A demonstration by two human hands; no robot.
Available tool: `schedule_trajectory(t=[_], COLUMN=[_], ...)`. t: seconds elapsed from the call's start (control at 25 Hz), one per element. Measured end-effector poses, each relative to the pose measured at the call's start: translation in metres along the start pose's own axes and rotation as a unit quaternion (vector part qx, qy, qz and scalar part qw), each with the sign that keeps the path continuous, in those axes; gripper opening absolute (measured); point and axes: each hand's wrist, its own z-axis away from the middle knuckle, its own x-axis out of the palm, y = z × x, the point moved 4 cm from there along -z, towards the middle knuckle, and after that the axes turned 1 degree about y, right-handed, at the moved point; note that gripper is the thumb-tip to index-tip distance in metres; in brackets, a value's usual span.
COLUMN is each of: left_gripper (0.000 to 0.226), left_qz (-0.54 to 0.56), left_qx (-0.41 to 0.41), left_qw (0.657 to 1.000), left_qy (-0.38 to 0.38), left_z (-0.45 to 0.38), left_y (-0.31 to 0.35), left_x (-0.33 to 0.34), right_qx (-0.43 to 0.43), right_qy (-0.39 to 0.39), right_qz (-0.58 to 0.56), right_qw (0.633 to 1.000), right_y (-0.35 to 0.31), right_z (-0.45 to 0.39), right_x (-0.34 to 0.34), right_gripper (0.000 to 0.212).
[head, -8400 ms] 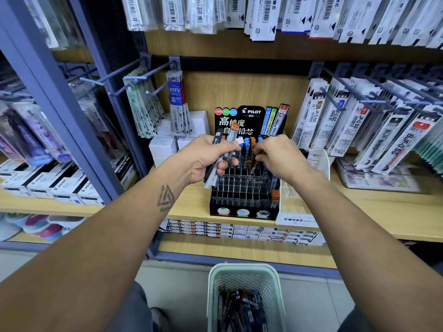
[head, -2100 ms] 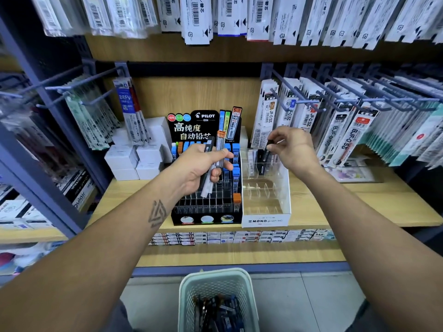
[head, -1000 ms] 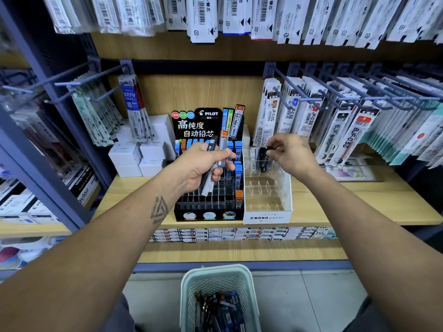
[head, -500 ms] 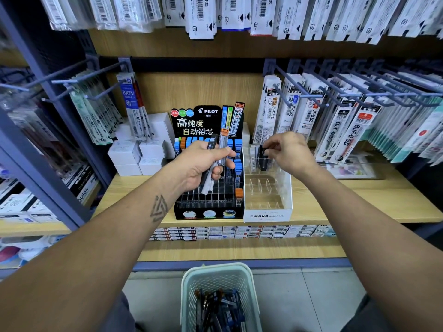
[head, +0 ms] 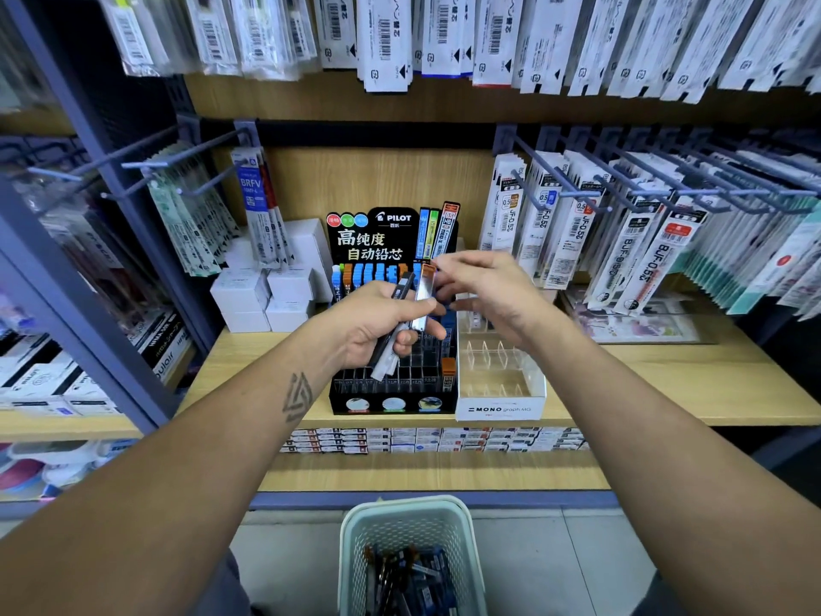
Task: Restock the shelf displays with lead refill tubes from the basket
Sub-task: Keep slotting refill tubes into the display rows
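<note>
1. The left hand (head: 377, 322) is curled round a small bunch of slim clear plastic lead refill tubes (head: 402, 324), one with a black cap and one with an orange cap, fanned upward past the thumb.
2. The right hand (head: 488, 295) hangs just beside those tube tops, fingers loosely spread. Its fingertips sit right at the orange-capped tube (head: 425, 300), but it's hard to tell whether they actually pinch it or only touch it. Nothing else is in that hand.
3. Directly behind and under the left hand is the black slotted Pilot lead display (head: 393, 384), mostly bare slots at the front. Under the right hand is the clear-divider white Mono display box (head: 500, 393).
4. The pale green plastic mesh basket (head: 411, 522) with the rest of the tubes is down on the floor, well below both hands.
5. What could go wrong, as a guess: pulling one tube from a loose fan could drag a neighbour out, and it'd drop behind the display or miss the basket.
6. The slots are narrow too, so a tilted tube could jam or land in the wrong grade's row.
</note>
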Motion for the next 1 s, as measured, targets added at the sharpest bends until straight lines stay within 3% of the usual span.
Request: schedule_trajectory(t=[0.12,0.28,0.48,0.68,0.8,1.0], left_gripper=[0.031,0.035,0.01,0.008,0.022,0.022], left_qz=[-0.005,0.082,0.066,0.03,0.006,-0.009], left_qx=[-0.006,-0.024,-0.017,-0.004,-0.013,-0.026], left_qw=[1.0,0.996,0.998,0.999,1.0,1.0], left_qy=[-0.014,-0.036,0.011,0.022,-0.005,-0.015], left_z=[0.007,0.013,0.019,0.026,0.027,0.028], left_y=[-0.001,-0.002,-0.004,-0.001,-0.002,-0.005], left_x=[-0.005,-0.024,-0.044,-0.044,-0.044,-0.046], right_qx=[0.014,0.025,0.044,0.013,-0.001,-0.001], right_qy=[-0.029,-0.039,-0.05,-0.019,-0.005,-0.03], right_qz=[-0.071,-0.138,-0.161,-0.13,-0.109,-0.083], right_qw=[0.997,0.989,0.985,0.991,0.994,0.996], right_y=[-0.001,0.003,0.004,0.002,0.001,-0.003], right_z=[0.001,-0.001,0.001,0.001,-0.002,0.002], right_x=[0.02,0.028,0.046,0.047,0.039,0.037], right_gripper=[0.013,0.017,0.022,0.034,0.029,0.023])
